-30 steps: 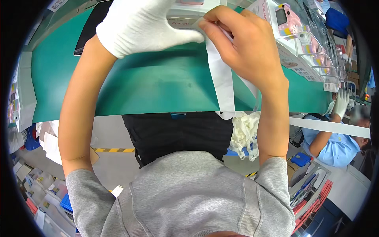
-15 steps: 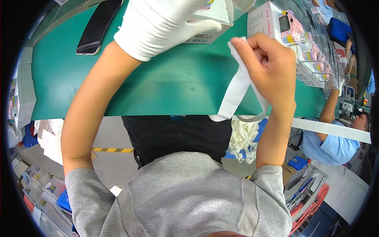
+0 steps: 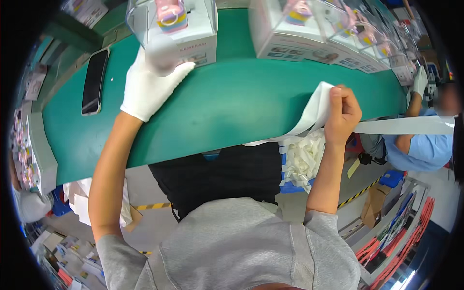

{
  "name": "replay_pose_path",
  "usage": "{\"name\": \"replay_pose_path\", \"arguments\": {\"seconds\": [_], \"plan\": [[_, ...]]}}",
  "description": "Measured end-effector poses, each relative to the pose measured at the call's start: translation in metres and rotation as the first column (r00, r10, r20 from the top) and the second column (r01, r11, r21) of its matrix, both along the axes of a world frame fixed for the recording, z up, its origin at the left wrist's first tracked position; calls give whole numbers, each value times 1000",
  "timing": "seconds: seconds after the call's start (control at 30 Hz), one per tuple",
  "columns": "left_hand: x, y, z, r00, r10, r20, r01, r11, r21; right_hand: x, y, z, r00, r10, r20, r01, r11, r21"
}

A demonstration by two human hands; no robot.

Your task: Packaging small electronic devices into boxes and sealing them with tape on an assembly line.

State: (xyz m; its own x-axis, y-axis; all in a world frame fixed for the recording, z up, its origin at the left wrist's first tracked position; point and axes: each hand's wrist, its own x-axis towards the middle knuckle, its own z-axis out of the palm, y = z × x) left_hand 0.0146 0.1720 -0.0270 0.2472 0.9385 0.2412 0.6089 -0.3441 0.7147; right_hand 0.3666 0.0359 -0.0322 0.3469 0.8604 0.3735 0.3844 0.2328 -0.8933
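My left hand (image 3: 152, 89), in a white glove, is at the near left corner of a white carton (image 3: 200, 48), its thumb along the carton's lower front edge. A blurred patch hides part of the fingers. The carton has a clear plastic cover with a pink toy camera (image 3: 170, 13) under it. My right hand (image 3: 344, 108) is bare and closed on a white strip (image 3: 316, 106). The strip bends over beside the thumb and trails left along the table's front edge.
The green table (image 3: 227, 101) carries a black phone (image 3: 95, 82) at the left. More cartons (image 3: 299, 46) with clear covers stand at the back right. Below the table's edge is a heap of off-white strips (image 3: 305, 157). Farther right sits a person in blue (image 3: 420, 145).
The view has swung, so the cartons and phone now appear lower. My right hand appears lower with the strip still in it, and the strip's hanging loop has gone slacker and flatter.
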Motion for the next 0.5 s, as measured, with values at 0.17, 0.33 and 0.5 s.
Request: {"name": "replay_pose_path", "arguments": {"seconds": [0.17, 0.33, 0.5], "plan": [[64, -8, 10, 982, -107, -156, 125, 986, 108, 51, 12, -17, 959, -282, -42, 285, 945, 162], [110, -6, 2, 970, -148, -192, 166, 983, 79, 52, 10, -27, 968, -251, -13, 248, 948, 199], [172, 11, -5, 972, -184, -148, 208, 963, 169, 47, 13, -20, 972, -235, -10, 233, 957, 172]]}}
